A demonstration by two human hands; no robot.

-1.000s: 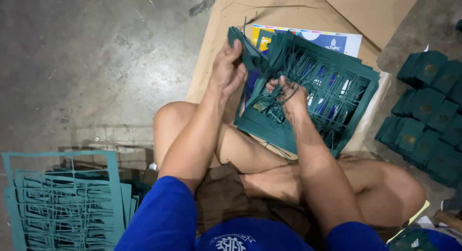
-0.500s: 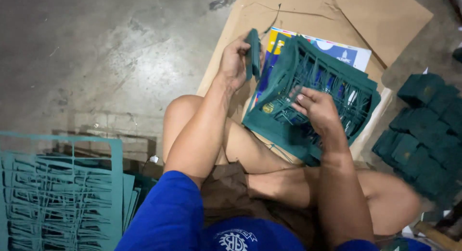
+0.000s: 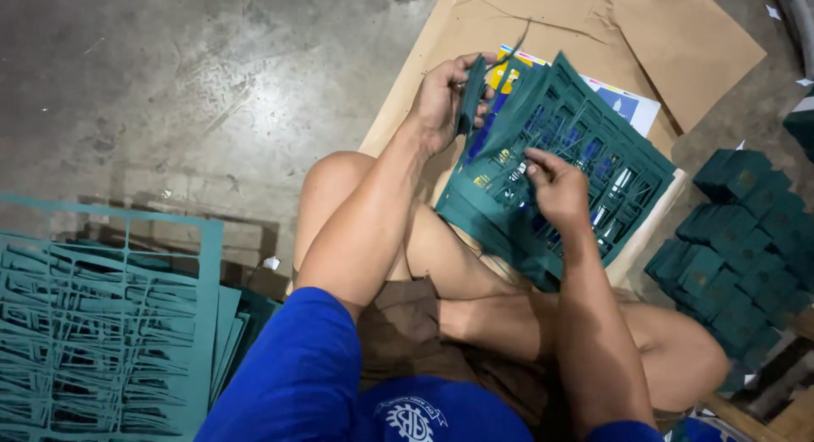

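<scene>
A person sits cross-legged on the grey concrete floor, seen from above. In the upper middle of the frame the left hand has its fingers clenched around a small dark green cardboard piece, held upright just left of the large dark green die-cut cardboard sheet. That sheet, full of cut-out slots, rests tilted against the person's knees at centre right. The right hand lies on the sheet's face, its fingers curled and pinching at the cut strips. Under the sheet lies flattened brown cardboard with a printed white paper on it. At the right edge sits a pile of folded dark green pieces. At lower left lies a stack of teal leftover cardboard frames.
</scene>
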